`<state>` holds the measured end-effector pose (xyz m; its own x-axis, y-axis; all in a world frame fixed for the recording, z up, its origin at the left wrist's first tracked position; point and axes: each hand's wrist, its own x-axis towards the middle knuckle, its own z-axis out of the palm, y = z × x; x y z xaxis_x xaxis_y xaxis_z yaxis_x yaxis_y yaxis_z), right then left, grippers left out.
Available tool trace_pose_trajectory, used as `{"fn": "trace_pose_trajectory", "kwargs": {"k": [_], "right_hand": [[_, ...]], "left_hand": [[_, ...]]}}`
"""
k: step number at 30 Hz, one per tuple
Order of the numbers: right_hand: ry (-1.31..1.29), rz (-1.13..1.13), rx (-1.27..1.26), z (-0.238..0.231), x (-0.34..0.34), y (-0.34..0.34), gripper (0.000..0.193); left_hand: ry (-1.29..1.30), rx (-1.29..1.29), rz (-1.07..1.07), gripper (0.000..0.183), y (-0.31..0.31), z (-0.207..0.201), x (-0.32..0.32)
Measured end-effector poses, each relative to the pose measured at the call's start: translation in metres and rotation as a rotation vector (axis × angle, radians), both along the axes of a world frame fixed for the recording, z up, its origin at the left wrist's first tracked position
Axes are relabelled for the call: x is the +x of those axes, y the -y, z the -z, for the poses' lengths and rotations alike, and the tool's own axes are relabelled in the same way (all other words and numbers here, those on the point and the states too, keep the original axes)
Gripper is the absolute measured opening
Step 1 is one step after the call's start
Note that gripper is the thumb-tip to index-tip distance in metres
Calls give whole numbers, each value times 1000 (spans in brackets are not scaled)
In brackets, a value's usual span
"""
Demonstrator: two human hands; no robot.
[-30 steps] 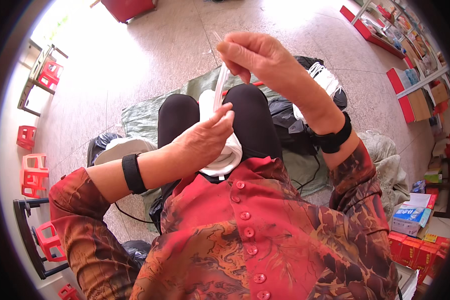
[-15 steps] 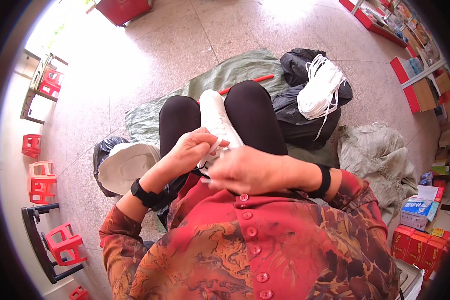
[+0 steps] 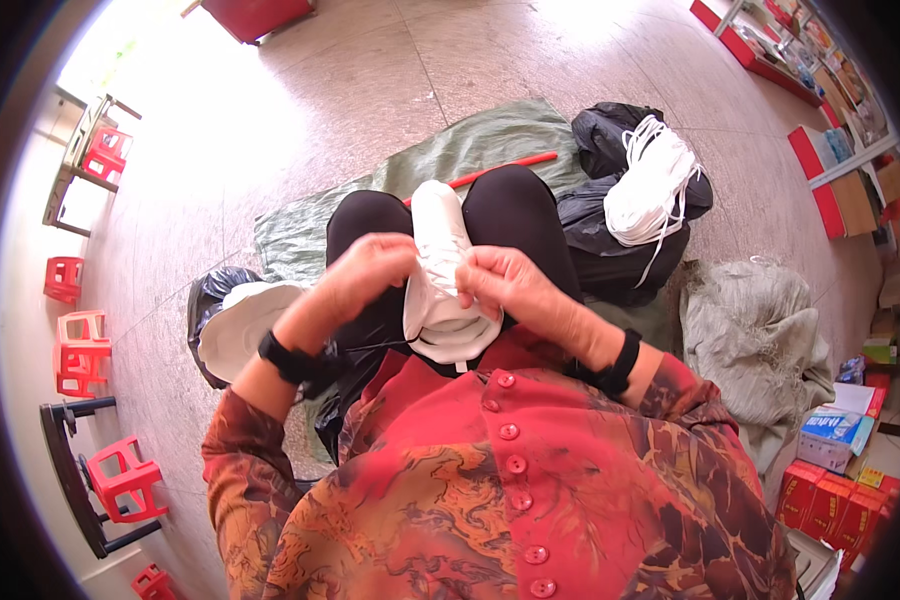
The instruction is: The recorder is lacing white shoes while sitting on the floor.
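A white shoe (image 3: 437, 215) lies lengthwise on my lap between my knees, its toe pointing away and its round opening toward me. My left hand (image 3: 378, 268) is closed in a pinch at the left edge of the lacing; a thin white shoelace appears to run at its fingertips, partly hidden. Across from it, my right hand (image 3: 500, 280) has its thumb and fingers pressed together over the right side of the lacing. Whatever those fingers pinch is too small to make out.
A bundle of white laces (image 3: 652, 190) lies on black plastic bags (image 3: 582, 210) at the right. White shoe-shaped pieces (image 3: 240, 325) sit in a bag at the left. A green sheet (image 3: 490, 135) covers the floor ahead, with a red stick (image 3: 505, 168). A pale woven sack (image 3: 755, 335) is farther right.
My right hand has moved from across the shoe's opening to the right side of the lacing. My left hand has shifted slightly up and left. The shoe's opening now shows.
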<state>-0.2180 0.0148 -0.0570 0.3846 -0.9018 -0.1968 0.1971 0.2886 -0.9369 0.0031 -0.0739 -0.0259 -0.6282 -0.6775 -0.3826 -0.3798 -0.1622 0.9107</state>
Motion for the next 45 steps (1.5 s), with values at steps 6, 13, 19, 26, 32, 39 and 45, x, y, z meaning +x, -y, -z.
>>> {"fn": "trace_pose_trajectory", "kwargs": {"k": [6, 13, 19, 26, 32, 39, 45], "right_hand": [[-336, -78, -340, 3, 21, -2, 18], [-610, -72, -460, -18, 22, 2, 44], [-514, -42, -437, -28, 25, -15, 22], [-522, -238, -551, -29, 46, -21, 10], [-531, -318, -972, -27, 81, -12, 38], [-267, -338, -918, -7, 140, -6, 37], [253, -361, -112, -11, 79, -20, 28]], "left_hand": [[-171, 525, -352, 14, 70, 19, -9], [164, -707, -605, 26, 4, -15, 64], [1008, -1188, -1188, 45, -89, 25, 219], [295, -655, -1233, 27, -128, 71, 215], [258, -803, -1096, 29, -104, -55, 141], [13, -836, -805, 32, -93, -103, 54], [119, -670, -691, 20, -109, -4, 80]]}}
